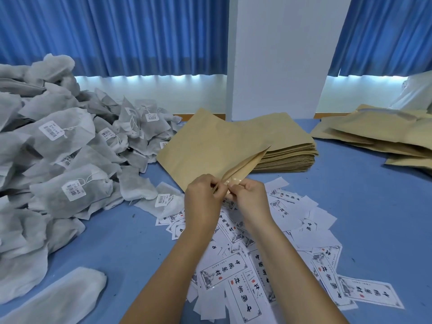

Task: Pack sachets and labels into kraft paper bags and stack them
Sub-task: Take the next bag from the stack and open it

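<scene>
Pinching mouth of kraft bag between left hand and right hand, fingers curled tight on opposite lips. Bag above labels, before flat stack. Judged light, thin, creasable; hold at mouth edges, peel gently

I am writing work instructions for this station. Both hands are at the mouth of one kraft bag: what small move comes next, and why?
Probably pull the mouth wider open. The left hand and the right hand each pinch one lip of the kraft bag, and the opening is only a narrow slit; a sachet from the pile at left would likely not fit through yet.
</scene>
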Demonstrator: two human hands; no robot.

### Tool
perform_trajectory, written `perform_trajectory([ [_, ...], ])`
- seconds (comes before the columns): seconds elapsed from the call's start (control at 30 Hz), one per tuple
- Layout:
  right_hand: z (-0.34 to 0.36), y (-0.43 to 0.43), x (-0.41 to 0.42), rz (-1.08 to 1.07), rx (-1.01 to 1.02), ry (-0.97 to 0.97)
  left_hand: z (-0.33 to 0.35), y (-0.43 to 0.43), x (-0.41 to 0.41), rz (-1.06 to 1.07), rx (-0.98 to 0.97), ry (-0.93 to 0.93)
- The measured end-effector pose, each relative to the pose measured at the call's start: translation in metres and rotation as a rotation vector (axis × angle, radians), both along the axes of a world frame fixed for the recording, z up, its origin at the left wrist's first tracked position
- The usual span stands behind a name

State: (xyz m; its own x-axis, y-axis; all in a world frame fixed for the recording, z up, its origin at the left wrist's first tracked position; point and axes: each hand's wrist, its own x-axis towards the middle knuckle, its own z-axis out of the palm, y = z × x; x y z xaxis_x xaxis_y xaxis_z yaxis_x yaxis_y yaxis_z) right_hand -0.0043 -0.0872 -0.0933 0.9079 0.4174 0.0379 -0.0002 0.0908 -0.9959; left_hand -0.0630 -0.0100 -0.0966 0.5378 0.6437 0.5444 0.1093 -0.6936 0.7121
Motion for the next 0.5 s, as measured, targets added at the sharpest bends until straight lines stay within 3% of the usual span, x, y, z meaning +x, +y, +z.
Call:
perform_trajectory([
  [0.27,-0.0023,-0.0027,0.0011,-0.034,-0.03,-0.048,0.0016,0.0024,-0.0029,-0.086,0.126,0.122],
  [0.37,-0.0015,-0.003,-0.0006,0.007,-0.053,-0.092,0.0022,-0.0007,-0.0047,-0.032,0.064,0.082],
  [0.5,-0.0007,-0.0017,-0.0042,0.051,0.014,0.026,0.0038,0.0048,-0.0024,0.087,-0.079,-0.055],
])
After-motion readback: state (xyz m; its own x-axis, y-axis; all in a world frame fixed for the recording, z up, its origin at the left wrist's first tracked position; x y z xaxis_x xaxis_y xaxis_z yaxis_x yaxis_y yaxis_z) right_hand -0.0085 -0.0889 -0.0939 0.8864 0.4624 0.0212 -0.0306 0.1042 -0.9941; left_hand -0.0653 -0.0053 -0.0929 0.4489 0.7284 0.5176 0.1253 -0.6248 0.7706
